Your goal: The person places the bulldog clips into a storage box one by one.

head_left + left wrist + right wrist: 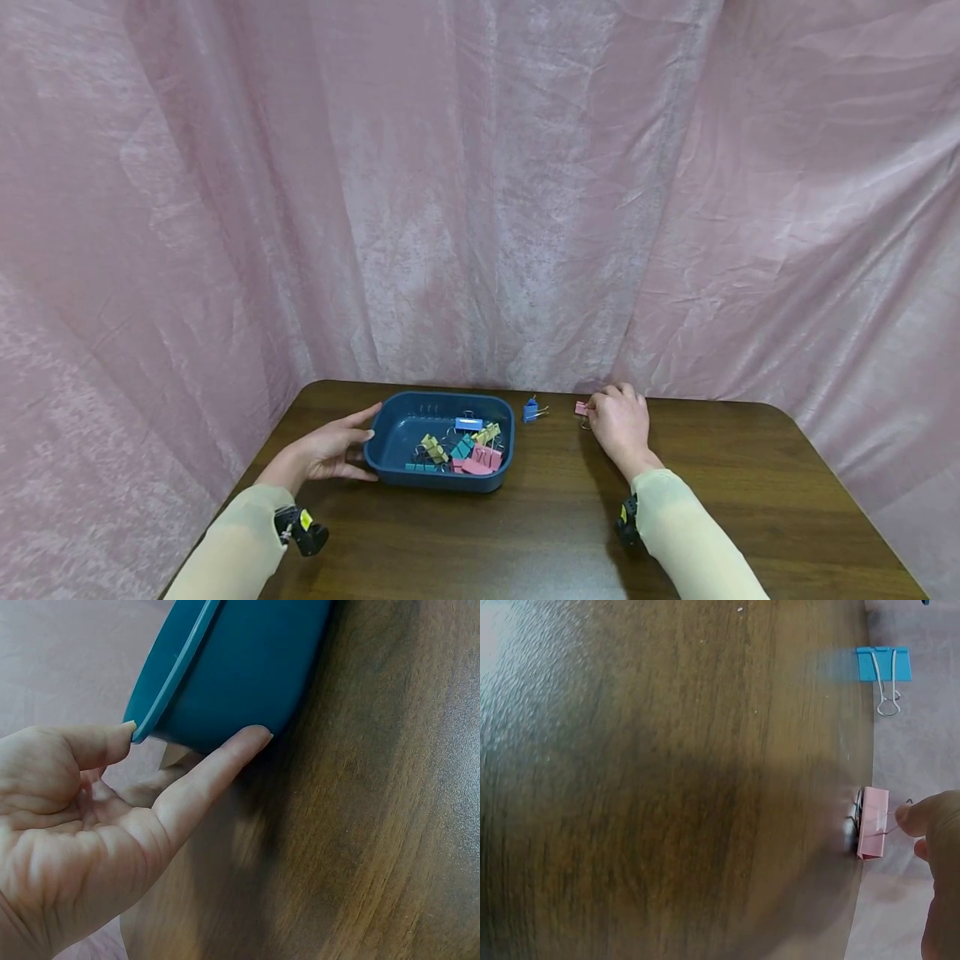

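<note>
A dark blue plastic tray (pixel 405 479) sits on the brown wooden table and holds several coloured binder clips (pixel 468 450). My left hand (pixel 369 422) rests against the tray's left end. In the left wrist view the thumb tip (pixel 124 731) touches the rim of the tray (pixel 240 667) and a straight finger (pixel 225 761) lies along its wall. A pink binder clip (pixel 581 408) lies near the table's far edge. My right hand (pixel 596 408) pinches the wire handle of this pink clip (pixel 873 823) with its fingertips (pixel 915 817). A blue binder clip (pixel 531 410) lies between tray and pink clip.
Pink cloth (pixel 480 208) hangs behind and beside the table, close to its far edge. The blue clip (pixel 883 664) lies against the cloth in the right wrist view. Bare brown tabletop (pixel 570 517) stretches in front of the tray and out to the right.
</note>
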Available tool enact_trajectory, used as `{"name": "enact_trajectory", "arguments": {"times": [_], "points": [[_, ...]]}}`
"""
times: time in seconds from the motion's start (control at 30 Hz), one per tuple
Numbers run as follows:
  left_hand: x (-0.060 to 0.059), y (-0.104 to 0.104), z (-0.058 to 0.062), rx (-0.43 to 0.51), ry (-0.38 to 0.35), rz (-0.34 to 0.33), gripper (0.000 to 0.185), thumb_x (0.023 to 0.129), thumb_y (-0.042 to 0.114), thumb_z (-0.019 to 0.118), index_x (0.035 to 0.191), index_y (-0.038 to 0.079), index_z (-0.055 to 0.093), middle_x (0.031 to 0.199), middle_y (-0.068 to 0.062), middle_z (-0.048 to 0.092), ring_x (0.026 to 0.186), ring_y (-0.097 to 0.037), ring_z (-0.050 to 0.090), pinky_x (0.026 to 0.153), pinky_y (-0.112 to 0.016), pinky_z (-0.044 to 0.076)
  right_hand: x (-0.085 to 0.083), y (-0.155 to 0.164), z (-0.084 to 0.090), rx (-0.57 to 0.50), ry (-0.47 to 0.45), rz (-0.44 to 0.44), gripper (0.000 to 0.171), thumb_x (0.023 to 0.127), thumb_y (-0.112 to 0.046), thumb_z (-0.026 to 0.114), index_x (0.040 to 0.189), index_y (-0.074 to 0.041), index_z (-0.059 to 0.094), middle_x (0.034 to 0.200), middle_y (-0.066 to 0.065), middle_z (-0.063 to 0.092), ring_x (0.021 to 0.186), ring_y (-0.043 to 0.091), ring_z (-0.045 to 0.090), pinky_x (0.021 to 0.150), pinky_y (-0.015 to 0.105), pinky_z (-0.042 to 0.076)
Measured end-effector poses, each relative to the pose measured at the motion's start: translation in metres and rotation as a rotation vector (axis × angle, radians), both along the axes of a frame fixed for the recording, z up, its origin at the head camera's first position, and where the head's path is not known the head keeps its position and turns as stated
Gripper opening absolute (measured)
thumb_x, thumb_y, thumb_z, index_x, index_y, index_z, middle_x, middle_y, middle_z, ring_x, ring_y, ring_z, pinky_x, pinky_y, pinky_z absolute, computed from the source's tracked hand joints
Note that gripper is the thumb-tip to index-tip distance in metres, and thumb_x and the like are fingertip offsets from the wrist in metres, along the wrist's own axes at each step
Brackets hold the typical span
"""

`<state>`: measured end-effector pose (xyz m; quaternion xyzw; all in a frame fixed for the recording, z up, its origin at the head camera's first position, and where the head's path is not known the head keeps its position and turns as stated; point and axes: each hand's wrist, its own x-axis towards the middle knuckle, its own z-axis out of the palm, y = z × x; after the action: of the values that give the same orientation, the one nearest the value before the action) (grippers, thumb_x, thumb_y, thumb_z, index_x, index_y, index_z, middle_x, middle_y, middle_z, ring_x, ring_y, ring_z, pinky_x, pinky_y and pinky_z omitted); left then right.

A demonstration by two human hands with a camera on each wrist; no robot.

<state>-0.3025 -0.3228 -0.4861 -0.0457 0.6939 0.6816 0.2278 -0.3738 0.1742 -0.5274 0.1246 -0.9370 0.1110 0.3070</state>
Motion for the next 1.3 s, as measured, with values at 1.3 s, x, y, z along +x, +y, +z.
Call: {"name": "enact_trajectory", "arguments": {"times": [1.3], "points": [[0.001, -0.001, 0.002, 0.005, -0.015, -0.008, 0.06, 0.111, 0.01, 0.039, 0.166, 0.024, 0.017, 0.157, -0.037, 0.023, 0.129, -0.056, 0.049, 0.087, -0.065, 0.054, 0.007, 0.012, 0.011, -0.148, 0.039, 0.026, 0.011, 0.08, -0.01, 0.084, 0.076, -0.013, 0.074, 0.097, 0.006, 0.069, 0.109, 0.036, 0.057, 0.093, 0.057, 0.044]]}}
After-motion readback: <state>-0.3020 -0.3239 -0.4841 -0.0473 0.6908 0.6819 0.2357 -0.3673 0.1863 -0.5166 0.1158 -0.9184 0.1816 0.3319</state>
